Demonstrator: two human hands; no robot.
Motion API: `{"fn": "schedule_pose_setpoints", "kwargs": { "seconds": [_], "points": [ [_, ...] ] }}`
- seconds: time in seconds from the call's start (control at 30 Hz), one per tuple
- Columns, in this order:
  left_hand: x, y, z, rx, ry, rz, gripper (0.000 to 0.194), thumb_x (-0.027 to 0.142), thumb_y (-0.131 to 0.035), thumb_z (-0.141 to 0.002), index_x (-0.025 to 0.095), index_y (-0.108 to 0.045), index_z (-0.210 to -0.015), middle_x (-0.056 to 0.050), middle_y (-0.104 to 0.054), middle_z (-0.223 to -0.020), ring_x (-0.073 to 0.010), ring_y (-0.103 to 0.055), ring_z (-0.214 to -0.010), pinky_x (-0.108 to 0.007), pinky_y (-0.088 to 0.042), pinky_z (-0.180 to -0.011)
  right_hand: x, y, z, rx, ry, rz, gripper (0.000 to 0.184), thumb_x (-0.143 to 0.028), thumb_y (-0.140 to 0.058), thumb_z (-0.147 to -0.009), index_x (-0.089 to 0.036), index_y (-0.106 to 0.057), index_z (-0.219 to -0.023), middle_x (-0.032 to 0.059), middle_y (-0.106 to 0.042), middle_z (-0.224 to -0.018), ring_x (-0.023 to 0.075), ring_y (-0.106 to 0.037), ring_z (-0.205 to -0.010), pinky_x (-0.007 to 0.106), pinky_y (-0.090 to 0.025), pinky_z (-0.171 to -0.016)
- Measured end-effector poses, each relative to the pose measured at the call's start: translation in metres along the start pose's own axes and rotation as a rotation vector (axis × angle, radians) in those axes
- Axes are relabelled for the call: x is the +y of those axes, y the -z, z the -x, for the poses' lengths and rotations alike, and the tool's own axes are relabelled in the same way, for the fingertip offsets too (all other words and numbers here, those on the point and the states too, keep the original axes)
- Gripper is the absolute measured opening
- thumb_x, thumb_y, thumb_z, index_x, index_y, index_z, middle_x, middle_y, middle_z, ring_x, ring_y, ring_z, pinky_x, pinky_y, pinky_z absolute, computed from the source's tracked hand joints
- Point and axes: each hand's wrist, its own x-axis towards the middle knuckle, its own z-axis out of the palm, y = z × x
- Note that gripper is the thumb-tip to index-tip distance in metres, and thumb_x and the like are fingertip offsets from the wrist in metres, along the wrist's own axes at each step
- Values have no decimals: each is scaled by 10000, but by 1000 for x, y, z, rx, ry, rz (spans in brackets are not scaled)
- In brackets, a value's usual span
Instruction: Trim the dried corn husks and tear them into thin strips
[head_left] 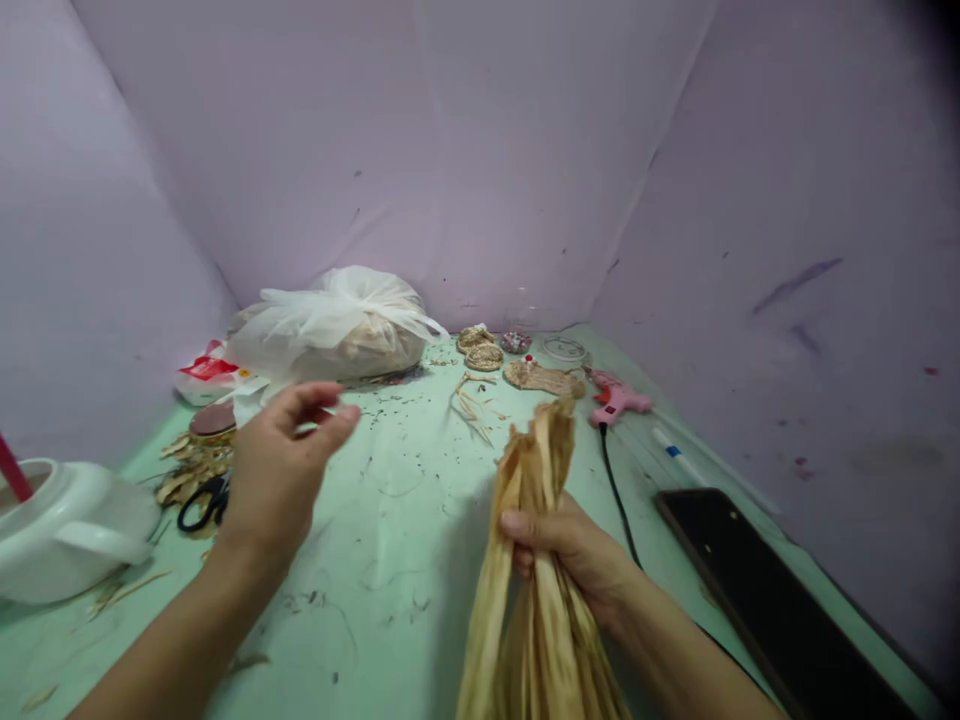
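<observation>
My right hand is wrapped round a bundle of dried corn husks, with the thumb across its front. The bundle's ragged, crumpled end points up and away from me, and its long pale strips hang toward the near edge of view. My left hand hovers over the left side of the table, apart from the bundle. Its fingers are bent, with a gap to the thumb, and nothing shows between them. Beside the left wrist lie black-handled scissors, partly hidden by that arm.
At the back stands a white plastic bag. Round woven pieces, a pink glue gun with a black cord, a marker and a dark phone-like slab lie rightward. A white pot sits left. Husk scraps litter the green tabletop.
</observation>
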Motion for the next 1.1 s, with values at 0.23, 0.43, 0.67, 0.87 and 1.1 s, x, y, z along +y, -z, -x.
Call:
{"fn": "schedule_pose_setpoints", "kwargs": {
  "seconds": [0.23,0.43,0.67,0.87,1.1],
  "points": [
    [-8,-36,51,-756,310,-113,133,253,-623,-622,140,-554,-637,20,-529,-520,-86,-455,-436,-189,-338,-379,14,-16,2,-197,29,84,272,-281,-755,-539,-138,-626,-731,-35,-544,-519,75,-449,-456,176,-315,-424],
    [-19,-38,42,-542,511,202,185,257,-616,-630,147,-497,-719,20,-543,-488,-90,-495,-424,-209,-437,-425,13,-19,3,-238,-20,30,339,-314,-739,-544,-135,-642,-814,18,-622,-704,112,-510,-588,204,-389,-524],
    [-3,4,-2,-580,113,-566,190,358,-550,-669,174,-583,-704,-40,-597,-637,-176,-571,-575,-274,-432,-511,18,-12,4,10,-153,84,397,-286,-748,-536,-175,-618,-895,2,-640,-611,157,-578,-530,247,-448,-505],
    [-3,97,-66,-167,174,-1555,189,240,-496,-610,201,-616,-750,-123,-661,-825,-313,-604,-797,-342,-427,-587,18,-11,0,141,-256,69,379,-271,-758,-524,-177,-591,-852,13,-651,-562,183,-599,-477,278,-478,-482],
    [-35,97,-69,-340,333,-1572,104,173,-579,-473,190,-603,-573,-128,-682,-734,-321,-620,-765,-372,-457,-646,17,-13,2,176,-273,26,423,-248,-764,-526,-180,-582,-901,15,-668,-571,184,-611,-466,288,-502,-509]
  ]
}}
